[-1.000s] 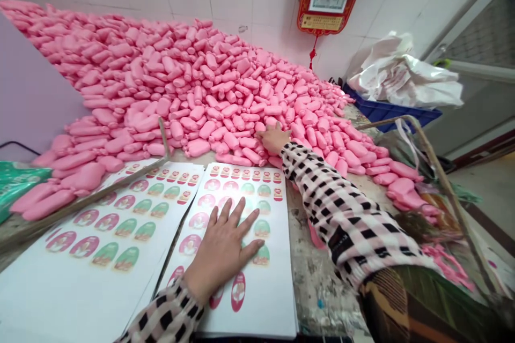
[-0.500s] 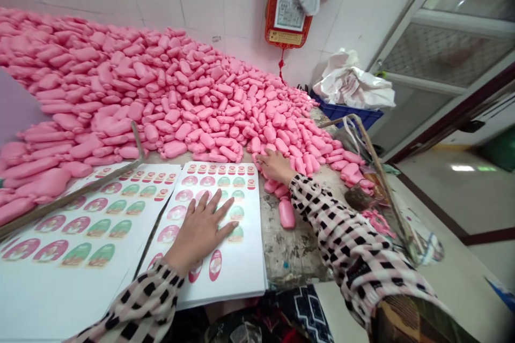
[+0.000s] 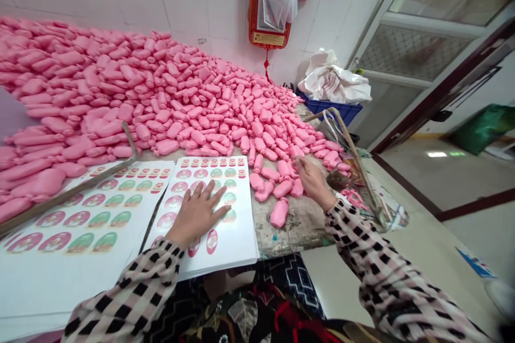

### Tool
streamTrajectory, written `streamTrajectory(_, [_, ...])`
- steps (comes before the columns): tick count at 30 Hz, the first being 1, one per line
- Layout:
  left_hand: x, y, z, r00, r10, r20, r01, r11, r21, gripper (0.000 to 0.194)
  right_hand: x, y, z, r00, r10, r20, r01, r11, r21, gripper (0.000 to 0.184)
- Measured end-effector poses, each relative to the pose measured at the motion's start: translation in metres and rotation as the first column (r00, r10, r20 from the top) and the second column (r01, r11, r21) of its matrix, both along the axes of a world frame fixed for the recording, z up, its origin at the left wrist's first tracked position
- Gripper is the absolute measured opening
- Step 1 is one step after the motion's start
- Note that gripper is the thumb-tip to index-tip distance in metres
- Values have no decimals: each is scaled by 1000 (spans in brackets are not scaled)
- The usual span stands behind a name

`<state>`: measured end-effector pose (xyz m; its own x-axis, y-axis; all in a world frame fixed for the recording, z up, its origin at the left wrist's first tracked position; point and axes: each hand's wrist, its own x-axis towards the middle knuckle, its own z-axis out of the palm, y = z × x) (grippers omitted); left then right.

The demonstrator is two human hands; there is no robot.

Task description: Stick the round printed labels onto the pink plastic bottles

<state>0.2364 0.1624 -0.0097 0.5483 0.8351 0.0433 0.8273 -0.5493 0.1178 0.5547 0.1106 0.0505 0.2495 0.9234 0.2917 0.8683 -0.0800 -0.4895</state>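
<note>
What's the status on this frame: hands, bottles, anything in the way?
Left hand flat on sticker sheet, open. Right hand among loose pink bottles at pile edge; grip unclear. Nothing blocking either hand.

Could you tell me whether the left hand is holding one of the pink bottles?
No, the left hand lies flat with spread fingers on the sticker sheet, away from the pink bottles.

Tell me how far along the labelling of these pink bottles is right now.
Done: the near sticker sheet has blank spots in its lower part, so some labels are gone. In hand: the left hand lies flat on that sheet; the right hand is among loose pink bottles at the table edge. Left: the big bottle pile and a fuller second sheet.
</note>
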Motion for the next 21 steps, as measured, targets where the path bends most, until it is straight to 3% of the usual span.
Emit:
streamTrajectory(3, [0, 0, 1, 1000, -5, -7, 5, 1000, 2, 64, 23, -32, -5, 943, -246, 224, 276, 954, -116, 42])
streamTrajectory(8, [0, 0, 1, 1000, -3, -15, 3, 1000, 0, 64, 60, -82, -12, 869, -354, 346, 386, 922, -26, 33])
streamTrajectory(10, [0, 0, 1, 1000, -1, -19, 1, 1000, -3, 64, 83, -99, -7, 799, -486, 353, 518, 855, 5, 34])
streamTrajectory(13, [0, 0, 1, 1000, 3, -24, -3, 1000, 11, 64, 119, -119, -1, 650, -660, 377, 736, 671, -93, 41])
streamTrajectory(15, [0, 0, 1, 1000, 5, -26, -4, 1000, 22, 64, 135, -127, -2, 623, -667, 409, 773, 606, -189, 47])
streamTrajectory(21, [1, 0, 0, 1000, 5, -25, -5, 1000, 20, 63, 150, -129, -20, 680, -579, 450, 730, 595, -338, 47])
